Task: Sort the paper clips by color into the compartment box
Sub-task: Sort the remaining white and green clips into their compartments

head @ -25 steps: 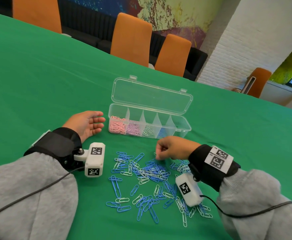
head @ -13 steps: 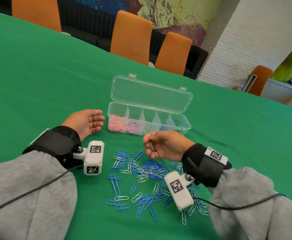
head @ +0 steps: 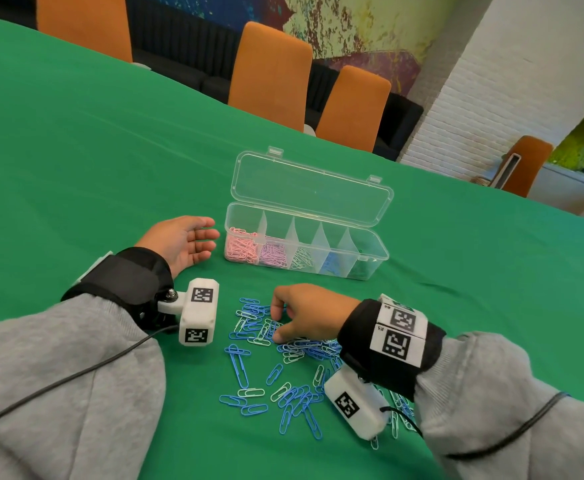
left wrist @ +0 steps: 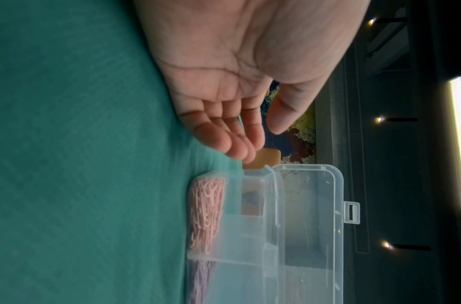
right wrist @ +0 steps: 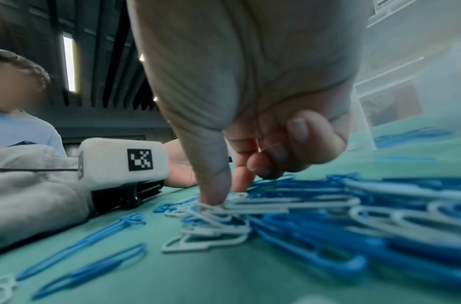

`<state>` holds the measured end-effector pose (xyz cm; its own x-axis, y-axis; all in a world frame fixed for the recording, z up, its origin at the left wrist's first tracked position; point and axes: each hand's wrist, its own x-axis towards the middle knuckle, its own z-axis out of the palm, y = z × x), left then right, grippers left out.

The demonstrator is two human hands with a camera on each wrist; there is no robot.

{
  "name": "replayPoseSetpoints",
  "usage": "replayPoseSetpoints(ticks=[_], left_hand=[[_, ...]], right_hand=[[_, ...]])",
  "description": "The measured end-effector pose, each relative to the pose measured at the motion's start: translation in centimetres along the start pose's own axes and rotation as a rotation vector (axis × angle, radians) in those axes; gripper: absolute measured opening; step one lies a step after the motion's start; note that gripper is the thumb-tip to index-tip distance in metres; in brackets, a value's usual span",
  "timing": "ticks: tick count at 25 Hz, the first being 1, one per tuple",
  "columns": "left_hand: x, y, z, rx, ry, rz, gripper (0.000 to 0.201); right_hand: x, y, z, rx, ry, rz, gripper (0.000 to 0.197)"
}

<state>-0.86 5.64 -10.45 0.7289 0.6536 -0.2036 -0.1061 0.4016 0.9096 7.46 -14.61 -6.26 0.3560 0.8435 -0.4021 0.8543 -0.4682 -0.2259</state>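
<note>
Under and around the right hand [head: 306,315], dozens of blue and pale paper clips [head: 276,368] lie tangled on the green tabletop [head: 76,161]; thumb and forefinger press onto one pale clip [right wrist: 240,196], grip unclear. Clips look light, springy and slippery, best pinched at one end. Beyond it, the left hand [head: 183,242] rests open, holding nothing, beside one open five-compartment box [head: 375,252].
</note>
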Motion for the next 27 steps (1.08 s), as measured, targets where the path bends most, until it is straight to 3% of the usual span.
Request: replayPoseSetpoints(ticks=[8, 19, 27], left_hand=[[0.0, 0.0, 0.0, -0.01, 0.005, -0.001, 0.017], [-0.1, -0.1, 0.0, 0.004, 0.009, 0.007, 0.016], [-0.2, -0.1, 0.0, 0.001, 0.015, 0.006, 0.014]], right_hand=[[0.0, 0.6, 0.3, -0.043, -0.018, -0.051, 0.011], [-0.3, -1.1, 1.4, -0.512, 0.059, -0.099, 0.007], [0.3, -0.9, 0.8, -0.604, 0.089, 0.012, 0.034]])
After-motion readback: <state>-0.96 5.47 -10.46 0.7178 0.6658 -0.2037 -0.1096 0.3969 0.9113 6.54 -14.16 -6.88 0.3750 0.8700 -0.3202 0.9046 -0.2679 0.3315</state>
